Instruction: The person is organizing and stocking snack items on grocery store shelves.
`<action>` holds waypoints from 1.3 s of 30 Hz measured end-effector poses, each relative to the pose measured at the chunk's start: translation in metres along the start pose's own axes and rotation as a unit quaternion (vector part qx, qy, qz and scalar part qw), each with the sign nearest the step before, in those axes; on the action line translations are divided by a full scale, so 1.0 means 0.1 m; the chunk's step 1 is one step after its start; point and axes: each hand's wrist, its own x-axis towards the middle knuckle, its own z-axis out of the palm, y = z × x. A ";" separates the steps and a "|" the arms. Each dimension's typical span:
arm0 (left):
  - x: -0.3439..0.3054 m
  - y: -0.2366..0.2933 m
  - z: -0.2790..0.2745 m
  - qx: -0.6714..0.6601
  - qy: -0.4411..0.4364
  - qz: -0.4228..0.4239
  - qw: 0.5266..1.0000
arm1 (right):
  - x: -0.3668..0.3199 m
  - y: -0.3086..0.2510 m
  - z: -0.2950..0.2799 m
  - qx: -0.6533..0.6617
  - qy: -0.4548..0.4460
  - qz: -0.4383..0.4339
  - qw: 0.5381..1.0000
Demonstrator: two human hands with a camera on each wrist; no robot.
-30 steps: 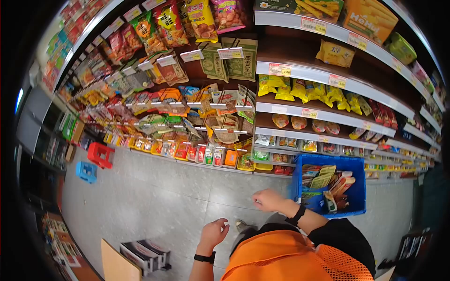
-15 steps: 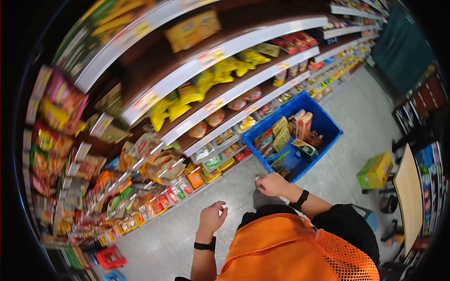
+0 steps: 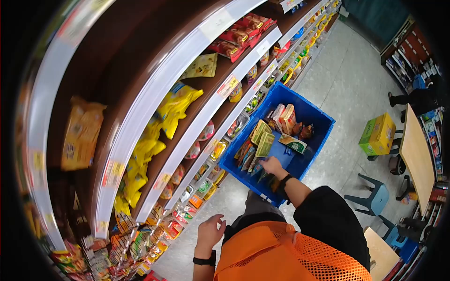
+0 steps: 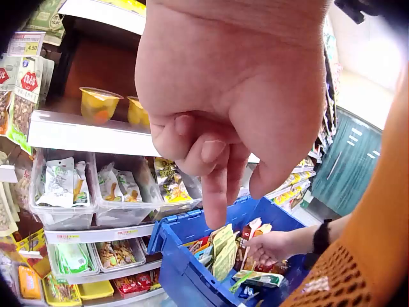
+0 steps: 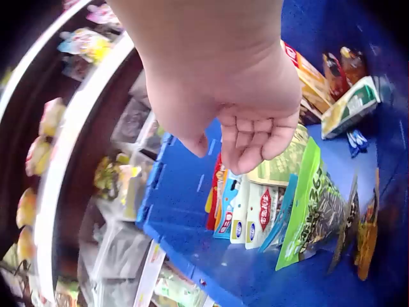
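My right hand (image 3: 273, 166) is inside the blue crate (image 3: 323, 136), over a row of upright snack packets. In the right wrist view its fingers are loosely bent with nothing between them. Just below stand a green-edged bag of seeds (image 5: 313, 211), white packets (image 5: 261, 214) with a red mark, and an olive-green pack (image 5: 281, 169). A green-and-white carton (image 3: 292, 143) leans farther right in the crate, near reddish-brown packets (image 3: 307, 131). My left hand (image 3: 209, 234) hangs in front of my body, fingers loosely curled, holding nothing.
Shelves with yellow bags (image 3: 145, 147), red packets (image 3: 241, 35) and a tan pack (image 3: 83, 136) rise on the left, beside the crate. To the right are a green-yellow carton (image 3: 377, 135), a blue-grey stool (image 3: 372, 196) and a wooden tabletop (image 3: 417, 157).
The view has swung right along the shelves, toward the crate. My right hand has moved from outside the crate to inside it. The left hand stays hanging in front of my body.
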 end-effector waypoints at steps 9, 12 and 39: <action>-0.04 -0.07 0.16 0.033 -0.076 -0.084 0.993 | 1.22 -0.12 0.24 -0.021 0.022 0.127 0.991; -0.10 -0.10 0.19 0.029 -0.092 -0.096 0.991 | 1.41 -0.13 0.23 -0.052 0.010 0.131 0.990; -0.28 -0.43 -1.04 -0.197 0.115 0.158 0.961 | -2.90 -2.25 -0.58 -0.047 -0.278 -0.385 0.878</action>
